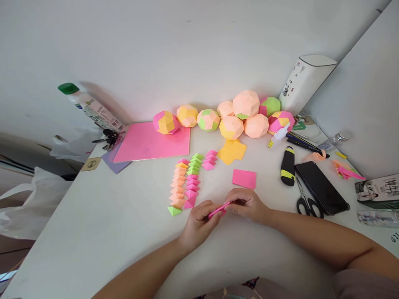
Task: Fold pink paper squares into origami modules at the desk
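Between my two hands is a narrow folded piece of pink paper (219, 209), held just above the table near its front. My left hand (199, 222) pinches its left end, and my right hand (246, 205) grips the right end with thumb and fingers. Beyond my right hand lies a flat stack of pink paper (244, 178). To the left of it, folded paper pieces stand in overlapping rows: orange ones (178, 182), green ones (195, 164) and pink ones (210, 160). Yellow paper sheets (232, 152) lie behind the pink stack.
Several faceted paper balls (246, 104) line the wall. A pink board (152, 143) lies back left, near a green-capped bottle (93, 109). On the right are a box cutter (287, 166), black-handled scissors (308, 205), a phone (322, 187) and a white container (307, 83).
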Motion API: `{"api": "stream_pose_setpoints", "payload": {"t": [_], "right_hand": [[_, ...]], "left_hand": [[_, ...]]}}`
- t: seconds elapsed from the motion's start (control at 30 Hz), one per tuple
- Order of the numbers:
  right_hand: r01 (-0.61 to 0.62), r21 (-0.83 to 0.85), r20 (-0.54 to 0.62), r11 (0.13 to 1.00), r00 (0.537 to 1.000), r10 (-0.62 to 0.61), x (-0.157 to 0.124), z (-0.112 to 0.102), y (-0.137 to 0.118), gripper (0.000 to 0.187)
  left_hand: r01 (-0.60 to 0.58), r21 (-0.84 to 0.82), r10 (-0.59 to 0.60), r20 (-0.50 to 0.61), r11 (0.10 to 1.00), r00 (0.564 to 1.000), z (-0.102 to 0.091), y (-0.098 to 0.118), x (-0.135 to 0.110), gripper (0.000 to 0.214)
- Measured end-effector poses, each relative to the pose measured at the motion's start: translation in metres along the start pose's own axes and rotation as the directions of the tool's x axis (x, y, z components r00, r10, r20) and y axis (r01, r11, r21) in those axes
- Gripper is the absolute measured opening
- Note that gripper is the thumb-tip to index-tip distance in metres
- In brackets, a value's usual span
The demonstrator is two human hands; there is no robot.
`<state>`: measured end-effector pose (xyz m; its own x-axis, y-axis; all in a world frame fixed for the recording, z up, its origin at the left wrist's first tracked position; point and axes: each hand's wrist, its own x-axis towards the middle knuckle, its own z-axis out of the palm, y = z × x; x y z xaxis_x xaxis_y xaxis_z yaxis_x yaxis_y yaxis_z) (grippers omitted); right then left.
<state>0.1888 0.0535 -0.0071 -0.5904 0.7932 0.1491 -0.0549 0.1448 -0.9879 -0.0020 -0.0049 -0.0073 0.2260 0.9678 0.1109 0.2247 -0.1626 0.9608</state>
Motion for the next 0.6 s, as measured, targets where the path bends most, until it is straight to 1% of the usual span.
{"api": "stream_pose_setpoints", "payload": {"t": [0.17,0.47,0.6], "right_hand": [[-0.003,0.016,-0.006,1.0,1.0,0.003,0.0003,0.0009,0.0002,0.014],[-0.022,0.07,0.022,0.997,1.0,0.021,0.001,-0.0008,-0.0016,0.013],[-0.051,0.105,0.017,0.993,0.999,0.049,0.0004,-0.0009,-0.0019,0.012]], "left_hand": [[-0.002,-0.001,0.002,0.008,1.0,1.0,-0.0004,0.0009,0.0001,0.019],[-0.003,-0.006,0.003,0.019,1.0,1.0,-0.0003,0.0022,0.0017,0.02],[0.005,-0.009,-0.004,0.023,1.0,1.0,-0.0009,0.0028,0.0025,0.019]]}}
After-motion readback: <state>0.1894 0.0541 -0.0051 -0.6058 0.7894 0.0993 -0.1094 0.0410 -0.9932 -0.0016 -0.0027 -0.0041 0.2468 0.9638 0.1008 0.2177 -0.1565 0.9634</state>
